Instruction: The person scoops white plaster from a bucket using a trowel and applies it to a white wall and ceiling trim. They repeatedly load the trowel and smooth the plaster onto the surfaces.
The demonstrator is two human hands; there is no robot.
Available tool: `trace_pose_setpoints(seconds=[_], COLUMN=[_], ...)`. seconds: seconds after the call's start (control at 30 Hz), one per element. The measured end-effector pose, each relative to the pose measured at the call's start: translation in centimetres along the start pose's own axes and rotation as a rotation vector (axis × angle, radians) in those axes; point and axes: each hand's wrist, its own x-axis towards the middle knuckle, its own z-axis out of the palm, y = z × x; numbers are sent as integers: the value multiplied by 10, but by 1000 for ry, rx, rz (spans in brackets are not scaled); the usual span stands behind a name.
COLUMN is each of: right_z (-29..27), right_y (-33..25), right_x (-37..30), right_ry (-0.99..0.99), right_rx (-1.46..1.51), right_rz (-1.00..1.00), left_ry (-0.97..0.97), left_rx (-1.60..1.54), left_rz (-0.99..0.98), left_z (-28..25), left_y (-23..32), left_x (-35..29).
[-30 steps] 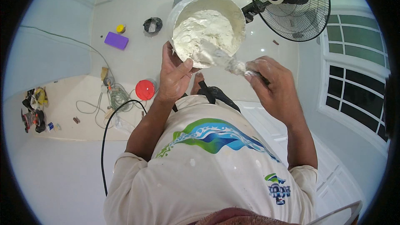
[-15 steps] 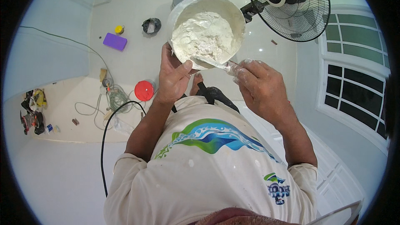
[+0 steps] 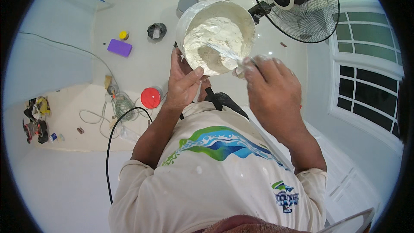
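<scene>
the left hand (image 3: 183,84) is closed around the near rim of a round white bowl (image 3: 189,19), thumb hooked over the edge on the inside and the fingers wrapped underneath, holding it up in front of the chest and tilted so its inside faces the camera. the bowl is partly filled with thick white paste (image 3: 213,39), heaped and smeared across the bottom and up the walls. the right hand (image 3: 269,86) is curled shut around the handle of a flat metal scraper (image 3: 226,51), knuckles up and fingers dusted with the same white stuff; the handle itself is hidden inside the fist, and only the thin blade shows, reaching leftward over the bowl's rim and lying in the paste. the two hands sit close together, the right just beside the bowl's right edge, not touching the left. below them a cream t-shirt (image 3: 215,177) with a blue and green wave print fills the lower part of the view. on the white floor far below lie a purple block (image 3: 119,47), a red round lid (image 3: 150,98), a black cable (image 3: 113,142) curving toward the body, and a tangle of cords (image 3: 123,105). a black standing fan (image 3: 297,2) is at the upper right, just behind the bowl, and a white-framed window (image 3: 366,77) runs down the right side.
</scene>
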Motion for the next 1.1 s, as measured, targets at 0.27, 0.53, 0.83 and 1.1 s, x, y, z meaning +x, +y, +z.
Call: trace_pose_setpoints(seconds=[0.27,0.53,0.83,1.1], right_z=[-5,4,-13,-11], right_y=[-20,-30,-14,-13], right_x=[0,12,12,2], right_ry=[-165,-270,-272,-221], right_rx=[-55,-136,-100,-34], right_rz=[-40,-119,-148,-72], left_ry=[-10,-55,-61,-35], left_rx=[8,47,16,32], left_rz=[40,39,41,34], left_z=[4,5,7,9], left_y=[-1,0,6,8], left_x=[1,4,2,0])
